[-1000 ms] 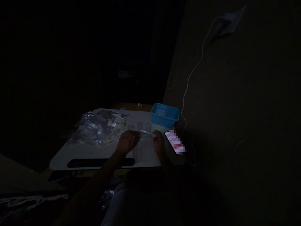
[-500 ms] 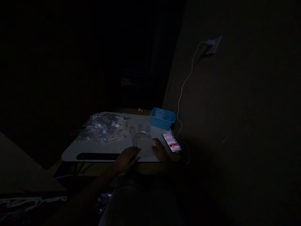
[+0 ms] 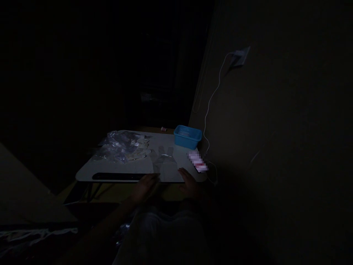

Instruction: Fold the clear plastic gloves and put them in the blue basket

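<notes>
A clear plastic bag (image 3: 167,168) lies near the front edge of the white folding table, with pale lobes at its far end; its exact kind is hard to make out in the dark. At its near left corner, my left hand (image 3: 143,187) has its fingers curled on the film. My right hand (image 3: 189,184) rests at the table's front edge beside the bag's right side, fingers stretched and thumb apart, holding nothing visible. To the left sits a heap of crinkled clear plastic (image 3: 121,147) with pale, wavy-edged pieces (image 3: 140,151) along its right side.
A blue plastic basket (image 3: 187,141) stands at the table's back right, a lit phone (image 3: 197,162) in front of it. A white cable (image 3: 212,96) hangs from the wall socket (image 3: 239,57). The white table (image 3: 86,172) has a dark slot (image 3: 118,176) along its front.
Both hands have drawn slightly towards me, and the bag's near end has shifted with the left hand. The view has tilted a little. The basket and phone stay in place.
</notes>
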Tool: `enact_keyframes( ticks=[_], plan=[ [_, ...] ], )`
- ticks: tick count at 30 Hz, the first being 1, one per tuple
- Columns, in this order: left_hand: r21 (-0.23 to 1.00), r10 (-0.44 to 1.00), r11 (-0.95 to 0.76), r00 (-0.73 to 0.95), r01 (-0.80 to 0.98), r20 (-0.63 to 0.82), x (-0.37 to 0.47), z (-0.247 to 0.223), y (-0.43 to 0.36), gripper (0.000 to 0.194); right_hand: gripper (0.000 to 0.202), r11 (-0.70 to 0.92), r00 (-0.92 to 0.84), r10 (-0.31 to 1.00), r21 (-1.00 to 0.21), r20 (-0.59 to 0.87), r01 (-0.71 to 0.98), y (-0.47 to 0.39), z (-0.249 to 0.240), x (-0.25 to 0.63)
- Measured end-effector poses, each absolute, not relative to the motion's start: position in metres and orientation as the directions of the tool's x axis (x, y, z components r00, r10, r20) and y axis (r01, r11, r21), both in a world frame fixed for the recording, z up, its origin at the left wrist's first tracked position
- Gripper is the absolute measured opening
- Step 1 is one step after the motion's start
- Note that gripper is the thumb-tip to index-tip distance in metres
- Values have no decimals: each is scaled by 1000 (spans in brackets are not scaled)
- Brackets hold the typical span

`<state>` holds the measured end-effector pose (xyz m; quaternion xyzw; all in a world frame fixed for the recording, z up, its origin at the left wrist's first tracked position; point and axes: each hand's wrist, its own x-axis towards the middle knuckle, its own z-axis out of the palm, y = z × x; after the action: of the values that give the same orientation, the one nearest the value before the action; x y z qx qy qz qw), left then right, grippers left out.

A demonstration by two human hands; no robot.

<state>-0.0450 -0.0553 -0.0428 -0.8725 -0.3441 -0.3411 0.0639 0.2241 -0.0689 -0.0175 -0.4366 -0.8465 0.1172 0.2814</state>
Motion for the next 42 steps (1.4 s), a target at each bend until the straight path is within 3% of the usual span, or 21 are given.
enact_keyframes(
  ticks=[4,12,16,21,26,31,36,42],
  plan=[
    [173,579,-727,457,665,675,-47,-39,-56,27,74,575,-445,817,-464,366,674,-80,-21,230],
    [378,677,-684,351,624,646,-52,-27,-71,27,65,515,-339,844,-452,416,728,-70,-25,206],
    [431,695,-675,319,599,645,-51,-15,-81,26,52,519,-299,832,-468,467,715,-57,-17,193],
    [465,712,-668,315,581,628,-54,-10,-86,26,21,612,-399,782,-473,478,634,-46,-5,184],
    [472,745,-624,291,623,600,-57,-19,-73,42,19,603,-376,793,-527,480,599,-44,0,180],
    [408,721,-651,352,640,597,-55,-22,-51,25,20,551,-334,831,-585,444,595,-43,1,181],
    [507,759,-636,354,581,547,-49,-14,-39,26,22,456,-292,890,-715,350,530,-38,1,185],
    [672,867,-492,242,554,436,-50,-15,-30,31,17,340,-247,935,-847,256,409,-21,5,187]
  ],
)
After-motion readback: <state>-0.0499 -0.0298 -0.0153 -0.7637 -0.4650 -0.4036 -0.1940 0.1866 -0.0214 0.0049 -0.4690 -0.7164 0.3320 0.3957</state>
